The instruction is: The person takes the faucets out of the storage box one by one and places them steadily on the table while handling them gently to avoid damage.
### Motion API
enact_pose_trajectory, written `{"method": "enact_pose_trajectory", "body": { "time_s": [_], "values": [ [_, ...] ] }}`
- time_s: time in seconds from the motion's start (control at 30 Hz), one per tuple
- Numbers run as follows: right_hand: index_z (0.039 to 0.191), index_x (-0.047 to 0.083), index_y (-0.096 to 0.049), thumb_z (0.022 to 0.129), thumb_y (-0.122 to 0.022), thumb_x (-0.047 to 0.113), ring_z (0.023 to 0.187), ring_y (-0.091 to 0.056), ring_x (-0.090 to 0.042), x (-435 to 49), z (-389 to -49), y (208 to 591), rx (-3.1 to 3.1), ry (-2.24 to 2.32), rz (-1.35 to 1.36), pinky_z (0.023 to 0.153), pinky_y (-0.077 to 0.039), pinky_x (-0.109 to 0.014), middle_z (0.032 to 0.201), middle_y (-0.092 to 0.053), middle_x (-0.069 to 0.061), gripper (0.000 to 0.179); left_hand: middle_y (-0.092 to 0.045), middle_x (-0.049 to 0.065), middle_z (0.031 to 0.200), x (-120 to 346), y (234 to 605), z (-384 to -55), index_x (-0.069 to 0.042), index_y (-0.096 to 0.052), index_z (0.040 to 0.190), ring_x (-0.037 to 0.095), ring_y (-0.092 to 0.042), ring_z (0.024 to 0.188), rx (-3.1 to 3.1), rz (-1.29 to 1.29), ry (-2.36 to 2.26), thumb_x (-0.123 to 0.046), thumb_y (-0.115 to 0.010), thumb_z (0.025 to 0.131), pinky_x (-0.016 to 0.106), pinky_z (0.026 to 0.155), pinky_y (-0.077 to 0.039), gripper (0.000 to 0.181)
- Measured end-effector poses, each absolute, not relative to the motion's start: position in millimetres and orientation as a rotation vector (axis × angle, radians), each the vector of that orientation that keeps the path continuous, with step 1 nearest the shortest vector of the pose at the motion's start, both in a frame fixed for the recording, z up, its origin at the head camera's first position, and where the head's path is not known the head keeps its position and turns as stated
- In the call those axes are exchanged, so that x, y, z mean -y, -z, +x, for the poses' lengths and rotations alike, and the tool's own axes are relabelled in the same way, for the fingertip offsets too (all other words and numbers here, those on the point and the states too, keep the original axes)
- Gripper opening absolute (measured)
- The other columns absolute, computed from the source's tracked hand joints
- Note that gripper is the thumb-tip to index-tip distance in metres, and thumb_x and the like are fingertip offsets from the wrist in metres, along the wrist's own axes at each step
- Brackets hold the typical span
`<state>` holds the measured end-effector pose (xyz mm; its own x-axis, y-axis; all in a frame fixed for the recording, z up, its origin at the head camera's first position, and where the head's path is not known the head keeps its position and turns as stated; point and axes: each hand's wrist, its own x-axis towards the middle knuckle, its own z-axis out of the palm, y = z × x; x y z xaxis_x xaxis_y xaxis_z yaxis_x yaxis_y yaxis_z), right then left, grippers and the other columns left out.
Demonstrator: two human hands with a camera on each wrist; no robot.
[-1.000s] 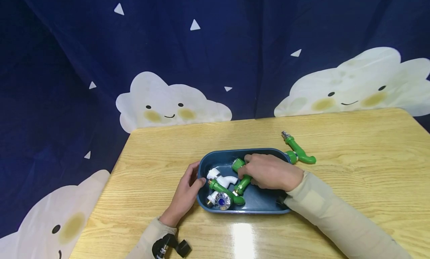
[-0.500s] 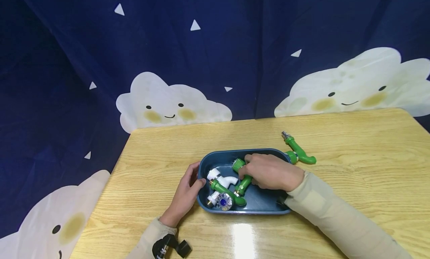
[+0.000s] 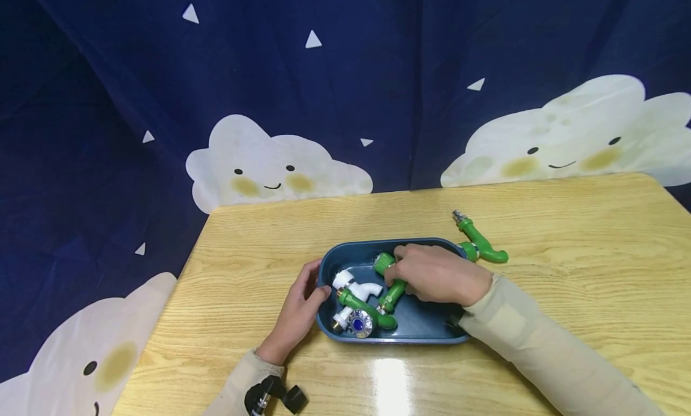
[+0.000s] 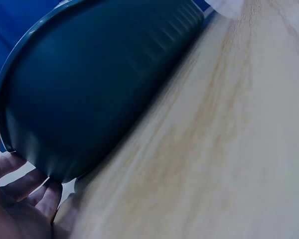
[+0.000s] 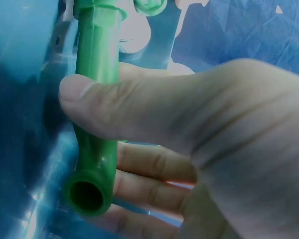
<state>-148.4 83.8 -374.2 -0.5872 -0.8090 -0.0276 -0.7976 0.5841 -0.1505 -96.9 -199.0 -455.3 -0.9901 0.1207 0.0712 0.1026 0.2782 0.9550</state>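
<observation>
In the head view, a dark blue plastic tub (image 3: 399,340) stands on the table. My left hand (image 3: 299,305) grips its left end, thumb over the rim; the left wrist view shows several fingers (image 4: 27,186) against the tub's outer wall (image 4: 89,84). My right hand (image 3: 439,275) reaches inside and holds a green tap (image 3: 394,295), its thumb (image 5: 104,102) across the tap's body (image 5: 97,50) and the other fingers behind. Left of it lie a white tap (image 3: 358,291) and another green tap (image 3: 378,317) with a blue-centred round handle, which crosses over the white one.
Outside the tub's right end, a further green tap (image 3: 480,242) with a metal tip lies on the wooden table (image 3: 583,248). A dark blue curtain (image 3: 335,92) with clouds hangs behind the table's far edge.
The green tap with the blue-centred handle has shifted slightly right inside the tub. My right hand has risen very slightly with its tap, while the left hand keeps its place.
</observation>
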Motion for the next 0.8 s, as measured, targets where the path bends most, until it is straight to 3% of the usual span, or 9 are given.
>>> {"method": "enact_pose_trajectory", "body": {
  "time_s": [0.8],
  "values": [
    [0.095,0.030,-0.076,0.083,-0.080,-0.001,0.074,-0.049,-0.012,-90.1,-148.1,362.1,-2.766,0.181,-1.417,0.062,-0.046,-0.029,0.081,-0.055,0.003,0.034,-0.061,0.012,0.141,198.2,455.1,-97.4,-0.016,-0.052,0.146,0.027,-0.057,0.127,-2.507,0.228,-1.856,-0.008,-0.056,0.098,0.021,0.104,-0.045,0.049]
  ]
}}
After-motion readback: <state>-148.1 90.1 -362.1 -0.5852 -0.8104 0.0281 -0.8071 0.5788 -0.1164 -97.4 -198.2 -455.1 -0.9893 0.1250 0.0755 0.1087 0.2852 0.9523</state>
